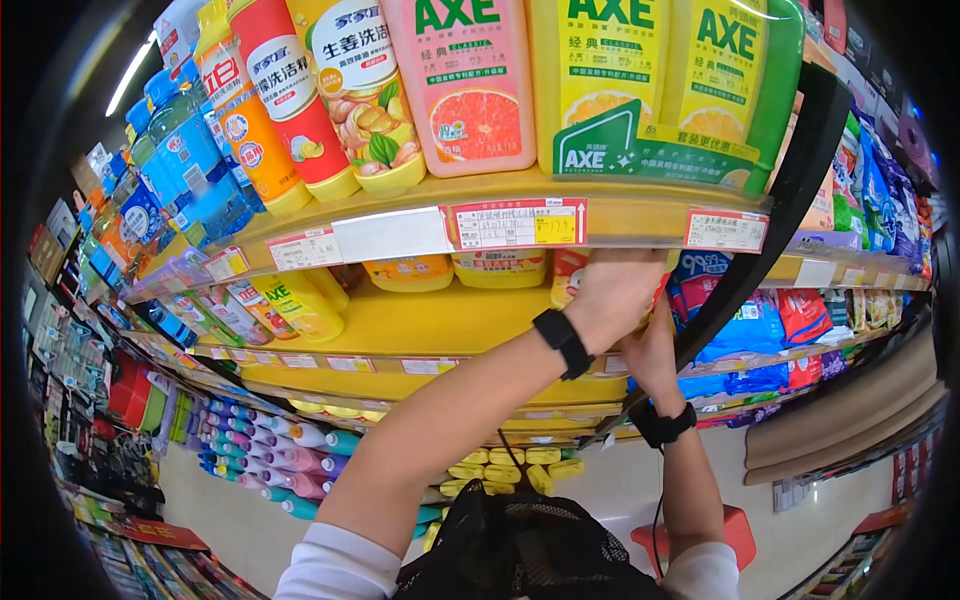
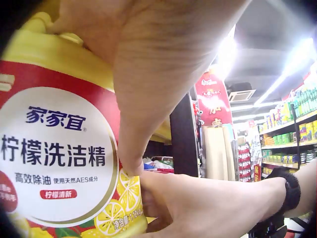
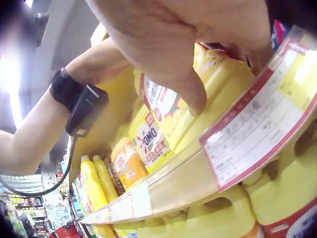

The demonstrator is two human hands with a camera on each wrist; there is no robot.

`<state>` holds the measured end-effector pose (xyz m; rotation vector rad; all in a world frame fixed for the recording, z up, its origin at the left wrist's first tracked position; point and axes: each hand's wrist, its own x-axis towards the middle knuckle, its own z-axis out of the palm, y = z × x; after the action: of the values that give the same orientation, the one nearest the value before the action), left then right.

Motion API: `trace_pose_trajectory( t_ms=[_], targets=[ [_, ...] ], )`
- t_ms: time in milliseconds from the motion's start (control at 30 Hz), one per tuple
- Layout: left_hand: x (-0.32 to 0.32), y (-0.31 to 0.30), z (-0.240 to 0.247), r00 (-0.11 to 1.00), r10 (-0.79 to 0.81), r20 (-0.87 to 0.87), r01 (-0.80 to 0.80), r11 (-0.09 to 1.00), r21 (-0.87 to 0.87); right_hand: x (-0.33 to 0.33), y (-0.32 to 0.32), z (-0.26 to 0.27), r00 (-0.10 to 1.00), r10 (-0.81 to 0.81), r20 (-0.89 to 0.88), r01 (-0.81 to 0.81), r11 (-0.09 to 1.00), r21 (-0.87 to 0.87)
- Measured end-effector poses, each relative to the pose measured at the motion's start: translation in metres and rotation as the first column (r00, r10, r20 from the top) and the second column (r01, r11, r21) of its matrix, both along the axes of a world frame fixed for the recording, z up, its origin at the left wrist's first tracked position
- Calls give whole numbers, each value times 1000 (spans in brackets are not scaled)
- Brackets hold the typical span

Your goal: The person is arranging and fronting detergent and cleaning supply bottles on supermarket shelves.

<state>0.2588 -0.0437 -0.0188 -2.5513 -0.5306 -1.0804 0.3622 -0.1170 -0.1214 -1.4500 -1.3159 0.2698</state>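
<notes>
A yellow jug of lemon dish soap [image 2: 59, 148] with a red and white label stands at the lower shelf, partly hidden by hands in the head view. My left hand [image 1: 618, 295] reaches over it and grips the top, by the cap and handle. Lower down, my right hand [image 1: 652, 350] holds the jug's bottom corner; its thumb [image 3: 195, 94] lies across the yellow base in the right wrist view. Its other fingers are largely hidden behind the jug.
Overhead, a shelf edge [image 1: 370, 235] with price tags carries large AXE bottles [image 1: 470, 90]. An OMO bottle [image 3: 151, 141] and an orange-labelled one [image 3: 130, 161] stand beside the jug. A black shelf post [image 1: 760, 250] rises close to the right of both hands.
</notes>
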Motion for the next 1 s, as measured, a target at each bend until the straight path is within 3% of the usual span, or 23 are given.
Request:
trace_pose_trajectory(
  t_ms=[100,200,233,300,367,500,600,667,733,767,833,867,933,1000],
  targets=[
    [16,9,1,999,-51,11,51,999,-16,13,12,5,997,-40,60,37,998,52],
    [24,23,-1,989,-145,32,149,964,-221,21,25,11,999,-53,6,53,997,-48],
    [28,30,-7,978,-172,113,193,959,-209,24,32,9,995,-79,57,80,997,-14],
    [37,40,-17,995,-88,53,99,961,-258,30,49,-1,979,-133,157,125,990,58],
    [42,53,-24,997,-69,41,78,947,-311,37,63,-7,988,-108,114,107,994,14],
    [37,51,-17,988,-64,142,133,825,-550,45,81,-21,990,-56,128,48,996,69],
    [34,50,-16,978,-59,201,166,802,-574,44,83,-25,985,-97,145,90,994,58],
    [32,50,-18,975,-81,209,192,782,-593,43,80,-26,995,-85,46,84,996,14],
    [16,41,-1,975,-103,198,211,710,-672,41,74,-30,994,-100,50,100,995,6],
    [3,42,-5,991,-137,-9,126,930,-346,40,67,-33,987,-124,102,122,992,24],
    [-26,26,-12,996,-81,-24,74,969,-236,43,55,-46,972,-154,180,154,988,13],
    [-42,18,-13,999,-20,-29,15,985,-173,41,50,-42,984,-140,106,143,989,-23],
    [-78,13,-21,998,29,-60,-42,976,-212,35,37,-31,993,-113,-46,107,989,-106],
    [-116,22,-49,989,103,-105,-126,959,-252,35,41,-35,990,-141,8,141,986,-88]
  ],
)
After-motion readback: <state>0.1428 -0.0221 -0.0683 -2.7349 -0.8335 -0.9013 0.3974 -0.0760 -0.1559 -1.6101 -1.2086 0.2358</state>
